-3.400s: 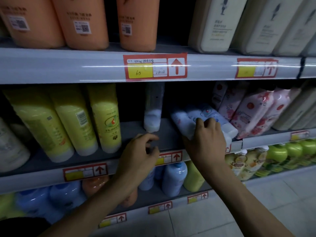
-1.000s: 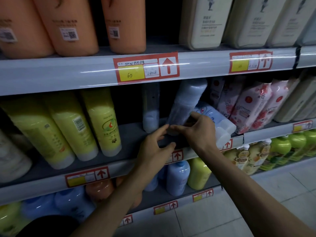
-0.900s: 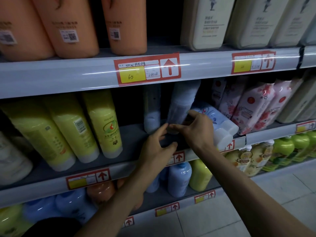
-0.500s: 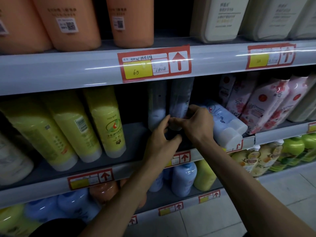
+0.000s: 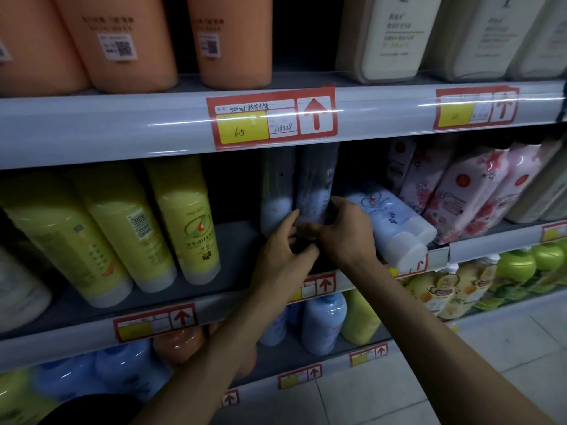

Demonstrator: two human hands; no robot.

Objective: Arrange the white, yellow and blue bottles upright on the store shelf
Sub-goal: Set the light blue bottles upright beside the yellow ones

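Moved since 3.4 s ago: the held bottle (image 5: 316,185) was lying flat in the pile on the right. A second ago it was leaning, and now it's upright on the middle shelf (image 5: 236,250). It sits just beside the other standing bottle (image 5: 276,194), on that one's right.

Right-hand grip (image 5: 348,233): fingers curled round the lower part of the held bottle, clamped on it.

Left-hand grip (image 5: 283,251): fingertips are against the base area where the two upright bottles meet, thumb tucked below. Too dark there, so I cannot tell whether it pinches or only touches.

Both upright bottles are pale blue-white, their tops hidden in shadow behind the shelf edge above. The bottom of the held bottle is covered by the hands.

Two lying bottles (image 5: 395,222) are still flat on the same shelf, right of the right hand, white caps toward the front edge.

Three yellow bottles (image 5: 184,222) stand cap-down at the left of that shelf. Pink flowered packs (image 5: 460,194) are at the right.

Upper shelf has orange bottles (image 5: 233,41) and cream bottles (image 5: 389,35), with a red price tag (image 5: 271,118) on its edge. Lower shelf has blue bottles (image 5: 322,323).
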